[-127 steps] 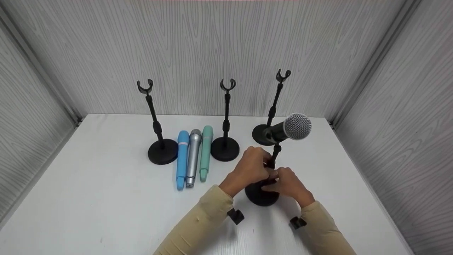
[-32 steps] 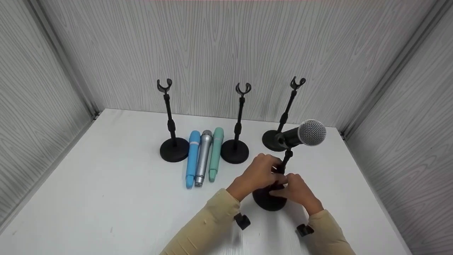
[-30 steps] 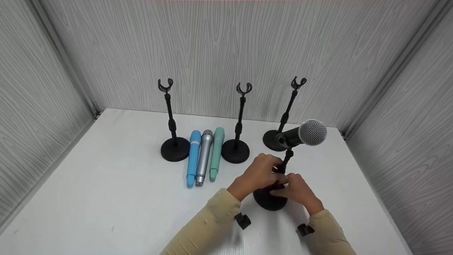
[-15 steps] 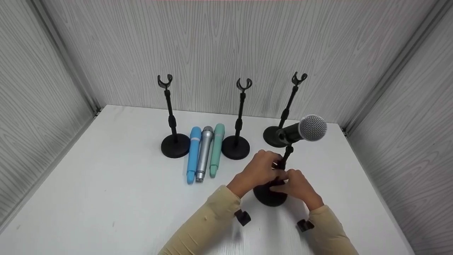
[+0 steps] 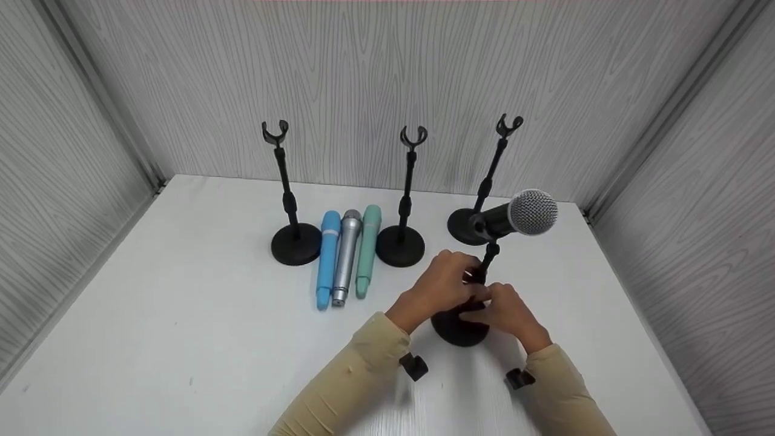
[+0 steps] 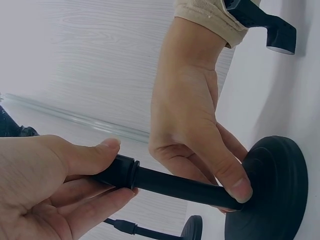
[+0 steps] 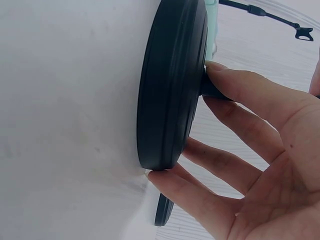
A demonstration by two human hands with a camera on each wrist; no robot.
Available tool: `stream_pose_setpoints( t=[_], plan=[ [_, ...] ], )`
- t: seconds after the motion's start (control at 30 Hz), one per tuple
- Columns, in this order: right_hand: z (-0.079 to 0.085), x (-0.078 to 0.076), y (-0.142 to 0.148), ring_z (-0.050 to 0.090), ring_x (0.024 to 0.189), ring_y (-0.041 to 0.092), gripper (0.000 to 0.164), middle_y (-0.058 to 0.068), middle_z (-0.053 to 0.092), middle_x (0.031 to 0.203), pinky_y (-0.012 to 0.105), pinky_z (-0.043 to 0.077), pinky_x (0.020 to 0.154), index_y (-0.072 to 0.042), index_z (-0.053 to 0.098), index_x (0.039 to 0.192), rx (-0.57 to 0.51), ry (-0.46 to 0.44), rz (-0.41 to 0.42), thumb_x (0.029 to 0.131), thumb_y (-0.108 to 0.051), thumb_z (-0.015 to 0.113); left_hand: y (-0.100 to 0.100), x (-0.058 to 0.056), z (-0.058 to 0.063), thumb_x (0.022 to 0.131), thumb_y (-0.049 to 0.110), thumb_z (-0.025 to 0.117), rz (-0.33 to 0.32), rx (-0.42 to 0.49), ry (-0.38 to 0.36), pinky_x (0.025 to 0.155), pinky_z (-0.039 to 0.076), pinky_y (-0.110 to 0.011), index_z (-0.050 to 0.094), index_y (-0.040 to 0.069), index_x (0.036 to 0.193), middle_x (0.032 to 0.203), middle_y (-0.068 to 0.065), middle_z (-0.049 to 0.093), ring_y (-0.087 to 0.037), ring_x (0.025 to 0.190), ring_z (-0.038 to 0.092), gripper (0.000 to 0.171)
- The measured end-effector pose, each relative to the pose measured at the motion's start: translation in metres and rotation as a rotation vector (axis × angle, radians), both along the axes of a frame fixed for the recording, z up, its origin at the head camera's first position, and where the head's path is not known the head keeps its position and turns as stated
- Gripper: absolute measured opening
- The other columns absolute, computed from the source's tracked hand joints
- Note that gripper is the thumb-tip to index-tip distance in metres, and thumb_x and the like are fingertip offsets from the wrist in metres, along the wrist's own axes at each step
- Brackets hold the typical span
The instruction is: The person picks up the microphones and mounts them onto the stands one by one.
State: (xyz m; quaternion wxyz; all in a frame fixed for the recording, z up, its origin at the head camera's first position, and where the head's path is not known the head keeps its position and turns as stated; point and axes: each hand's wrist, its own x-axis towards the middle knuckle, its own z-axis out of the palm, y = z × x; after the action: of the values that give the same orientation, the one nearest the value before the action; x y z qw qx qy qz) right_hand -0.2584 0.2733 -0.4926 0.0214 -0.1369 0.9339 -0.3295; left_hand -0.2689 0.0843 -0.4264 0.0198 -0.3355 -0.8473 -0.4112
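A microphone (image 5: 500, 221) with a black body and silver mesh head rests in the clip of the nearest black desk stand (image 5: 458, 332), its head pointing right. My left hand (image 5: 446, 283) grips this stand's collar (image 6: 117, 171), thumb on one side and fingers on the other. Lower down, my right hand (image 5: 507, 310) pinches the pole (image 6: 175, 187) just above the round base (image 7: 172, 90). In the right wrist view, its other fingers (image 7: 190, 192) reach to the base's edge. The base stands on the white table (image 5: 200, 327).
Three more black stands with bare clips stand behind: a left one (image 5: 296, 245), a middle one (image 5: 400, 247) and a right one (image 5: 463, 227). Between the left two lie a blue microphone (image 5: 327, 260), a silver one (image 5: 346, 257) and a green one (image 5: 367, 251). Grey panels (image 5: 351, 79) enclose the table.
The head view has shifted, so the whole scene sits somewhat differently in it. Both hands keep the same hold on the stand, and the other stands and microphones stay put.
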Motion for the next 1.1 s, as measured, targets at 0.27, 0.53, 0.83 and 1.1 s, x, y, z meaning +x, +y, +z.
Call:
stream_pose_setpoints(
  t=[0.27,0.53,0.83,1.1],
  plan=[
    [-0.0015,-0.0010,0.0017,0.048,0.068,0.011,0.028,0.002,0.070,0.074,0.025,0.046,0.064,-0.004,0.078,0.082,-0.010,-0.004,0.001,0.074,-0.026,0.092,0.0002,-0.0009,0.0003,0.089,0.011,0.076,-0.022,0.014,-0.032,0.078,0.057,-0.014,0.078,0.006,0.099,0.097,-0.005,0.080,-0.013,0.095,0.078,0.012],
    [-0.0019,-0.0015,0.0021,0.055,0.073,0.010,0.023,0.002,0.077,0.081,0.025,0.049,0.070,-0.007,0.080,0.085,-0.004,0.024,0.039,0.076,-0.026,0.091,-0.0029,-0.0042,0.0028,0.088,0.001,0.068,-0.083,-0.001,0.013,0.086,0.059,-0.021,0.078,0.005,0.100,0.100,-0.006,0.080,-0.016,0.100,0.077,0.017],
    [-0.0008,-0.0017,0.0018,0.051,0.074,0.011,0.019,0.002,0.077,0.079,0.022,0.047,0.069,-0.007,0.082,0.083,-0.004,0.031,0.058,0.077,-0.022,0.091,0.0017,-0.0037,-0.0050,0.084,-0.004,0.065,-0.033,0.053,0.074,0.073,0.054,-0.016,0.079,0.005,0.096,0.086,-0.004,0.080,-0.013,0.083,0.075,0.021],
    [0.0007,-0.0014,0.0018,0.047,0.067,0.012,0.029,0.000,0.067,0.071,0.023,0.044,0.061,-0.003,0.077,0.080,0.007,0.019,0.010,0.075,-0.027,0.092,0.0012,-0.0059,-0.0054,0.079,0.010,0.076,0.009,0.075,0.066,0.061,0.048,-0.014,0.078,0.008,0.083,0.075,-0.001,0.077,-0.005,0.068,0.065,0.004]
  ],
)
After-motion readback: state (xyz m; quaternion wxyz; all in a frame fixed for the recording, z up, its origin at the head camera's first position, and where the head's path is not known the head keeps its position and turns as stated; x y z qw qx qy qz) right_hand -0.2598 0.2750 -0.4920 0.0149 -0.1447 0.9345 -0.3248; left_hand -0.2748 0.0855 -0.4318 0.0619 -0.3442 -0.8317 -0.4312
